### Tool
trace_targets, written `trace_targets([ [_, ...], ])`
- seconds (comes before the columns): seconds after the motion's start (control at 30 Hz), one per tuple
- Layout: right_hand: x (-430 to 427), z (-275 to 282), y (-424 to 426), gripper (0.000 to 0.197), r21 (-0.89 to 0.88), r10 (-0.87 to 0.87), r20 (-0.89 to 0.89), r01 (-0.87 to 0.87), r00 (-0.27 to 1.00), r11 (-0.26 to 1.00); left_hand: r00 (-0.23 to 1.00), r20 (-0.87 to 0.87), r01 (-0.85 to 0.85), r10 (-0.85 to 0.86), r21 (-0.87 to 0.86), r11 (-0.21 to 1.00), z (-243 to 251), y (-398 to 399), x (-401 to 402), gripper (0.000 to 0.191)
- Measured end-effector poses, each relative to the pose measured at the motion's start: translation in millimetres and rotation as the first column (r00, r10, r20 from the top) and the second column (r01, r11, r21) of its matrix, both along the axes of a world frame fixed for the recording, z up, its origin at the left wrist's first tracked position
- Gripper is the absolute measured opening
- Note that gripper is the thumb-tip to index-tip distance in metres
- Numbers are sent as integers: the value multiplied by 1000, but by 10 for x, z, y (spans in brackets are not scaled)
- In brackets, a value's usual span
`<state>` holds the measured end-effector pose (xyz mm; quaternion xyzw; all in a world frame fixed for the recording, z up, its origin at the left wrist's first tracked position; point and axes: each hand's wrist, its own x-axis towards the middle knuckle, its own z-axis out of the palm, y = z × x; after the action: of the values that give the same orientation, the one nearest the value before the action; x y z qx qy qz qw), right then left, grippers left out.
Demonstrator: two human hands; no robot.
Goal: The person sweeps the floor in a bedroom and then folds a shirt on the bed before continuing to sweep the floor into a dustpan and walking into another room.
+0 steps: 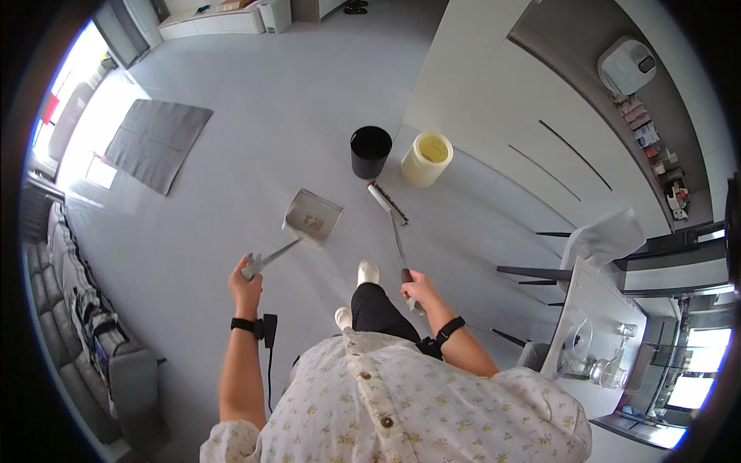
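Observation:
My left hand is closed around the grey handle of a long-handled dustpan. The pan is off to the upper right of that hand, with a small patch of something greyish inside that I cannot make out. In my right hand is the dark grip of a broom. Its head, white with dark reddish bristles, lies between the dustpan and a yellow bin, just below a black bin. Whether the pan touches the floor is hard to tell.
A grey mat lies on the tiled floor at the upper left. A grey sofa stands at the left. White cabinets run along the upper right, with a clear chair and a white table holding glassware at the right.

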<state>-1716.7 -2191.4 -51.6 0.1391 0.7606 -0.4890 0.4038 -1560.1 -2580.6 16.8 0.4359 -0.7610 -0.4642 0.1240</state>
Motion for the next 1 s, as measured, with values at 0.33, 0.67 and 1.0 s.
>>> trace_targets([
  [0.33,-1526,-660,-1954,23,156,241,-32,-234,970,960,989,-57,-135,140,80,988,-169,-1352,-1212,54],
  [0.67,-2618,342,-2507,62,-177,30,224,10,974,984,991,128,-19,23,-38,999,-188,-2553,-2470,56],
  [1.0,-2940,681,-2991,26,-165,-332,359,410,872,897,933,304,222,-192,-66,973,-508,-3652,-3482,58],
])
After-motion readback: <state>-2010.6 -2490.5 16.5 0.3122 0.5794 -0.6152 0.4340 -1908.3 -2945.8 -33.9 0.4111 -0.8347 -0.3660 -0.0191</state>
